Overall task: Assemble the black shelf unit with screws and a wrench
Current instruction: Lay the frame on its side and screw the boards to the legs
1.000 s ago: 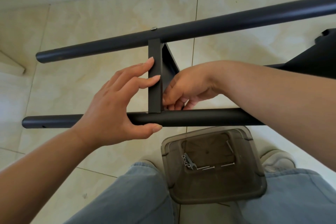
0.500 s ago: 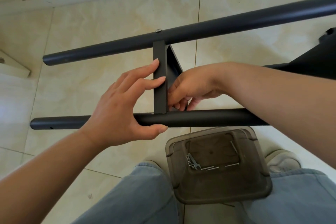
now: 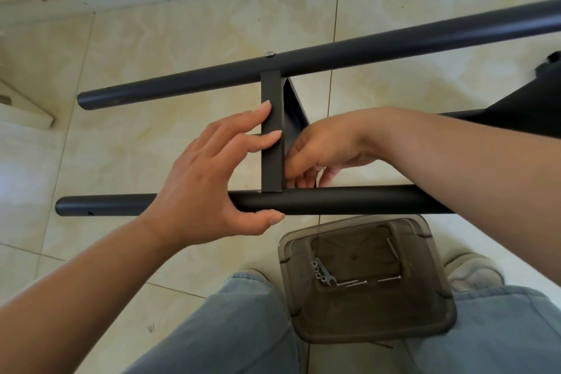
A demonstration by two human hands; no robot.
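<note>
Two black poles lie across the tiled floor, a far pole [image 3: 394, 45] and a near pole [image 3: 364, 200]. A black shelf panel [image 3: 271, 167] stands on edge between them. A silver screw head [image 3: 269, 54] sits in the far pole above the panel. My left hand [image 3: 200, 179] presses straight fingers on the panel's edge, with the thumb along the near pole's front. My right hand [image 3: 324, 149] reaches behind the panel to where it meets the near pole. Its fingers are curled there, and whatever they hold is hidden.
A smoky plastic tray [image 3: 425, 313] sits between my knees, holding a small wrench [image 3: 323, 276], a few long screws [image 3: 355, 283] and a hex key [image 3: 391, 247]. More black shelf parts [image 3: 516, 112] extend at the right. A wall skirting runs along the top.
The view drifted slightly, so everything sits a little further right. My right fingers shifted a little at the panel's lower joint. My left hand kept its place.
</note>
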